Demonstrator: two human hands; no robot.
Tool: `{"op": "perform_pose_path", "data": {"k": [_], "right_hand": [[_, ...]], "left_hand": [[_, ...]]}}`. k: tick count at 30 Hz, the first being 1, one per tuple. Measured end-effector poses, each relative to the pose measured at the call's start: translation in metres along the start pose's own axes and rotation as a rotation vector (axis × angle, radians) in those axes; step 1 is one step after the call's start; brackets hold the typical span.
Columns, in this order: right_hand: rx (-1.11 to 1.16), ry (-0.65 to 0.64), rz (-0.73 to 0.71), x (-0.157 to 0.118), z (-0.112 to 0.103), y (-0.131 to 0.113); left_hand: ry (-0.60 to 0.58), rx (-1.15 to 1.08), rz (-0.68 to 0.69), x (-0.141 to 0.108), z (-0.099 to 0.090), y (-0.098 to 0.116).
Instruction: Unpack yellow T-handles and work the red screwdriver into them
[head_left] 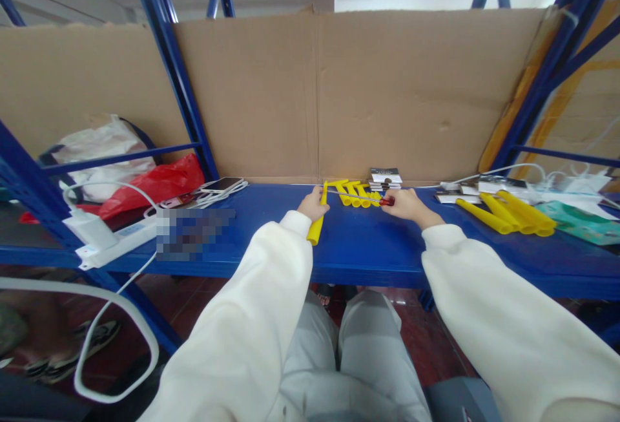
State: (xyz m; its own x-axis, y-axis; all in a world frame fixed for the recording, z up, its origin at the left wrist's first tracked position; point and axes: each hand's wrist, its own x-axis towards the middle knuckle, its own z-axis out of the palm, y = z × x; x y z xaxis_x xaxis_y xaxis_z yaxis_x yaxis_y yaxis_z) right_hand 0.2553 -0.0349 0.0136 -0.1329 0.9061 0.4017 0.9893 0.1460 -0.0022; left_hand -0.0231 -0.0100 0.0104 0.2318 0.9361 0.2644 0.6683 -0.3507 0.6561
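My left hand (pixel 311 205) is wrapped round a yellow tapered tube (pixel 316 231), its wide end pointing toward me. In my right hand (pixel 403 205) is a screwdriver with a red handle (pixel 387 201); its thin metal shaft reaches left to the held tube. Whether the tip touches the tube or enters it cannot be made out. Behind the shaft, several yellow tubes (pixel 356 201) lie side by side on the blue table (pixel 363 241). A small stack of black-and-white cards (pixel 385 176) stands just behind my right hand.
More yellow tubes (pixel 520 215) lie at the right beside a green packet (pixel 581 223) and white cables. At the left are a white power strip (pixel 121 244), a phone (pixel 223 184) and a red bag (pixel 167 183). Cardboard (pixel 397 92) rises behind the table between blue posts.
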Motion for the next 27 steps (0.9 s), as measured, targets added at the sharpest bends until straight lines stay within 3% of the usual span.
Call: {"op": "perform_pose_path", "data": {"k": [16, 27], "right_hand": [[0.103, -0.073, -0.013, 0.0, 0.001, 0.001], [0.127, -0.042, -0.04, 0.004, 0.012, 0.009]], "left_hand": [[0.005, -0.022, 0.004, 0.003, 0.002, -0.004], [0.018, -0.017, 0.014, 0.004, 0.003, -0.006]]}}
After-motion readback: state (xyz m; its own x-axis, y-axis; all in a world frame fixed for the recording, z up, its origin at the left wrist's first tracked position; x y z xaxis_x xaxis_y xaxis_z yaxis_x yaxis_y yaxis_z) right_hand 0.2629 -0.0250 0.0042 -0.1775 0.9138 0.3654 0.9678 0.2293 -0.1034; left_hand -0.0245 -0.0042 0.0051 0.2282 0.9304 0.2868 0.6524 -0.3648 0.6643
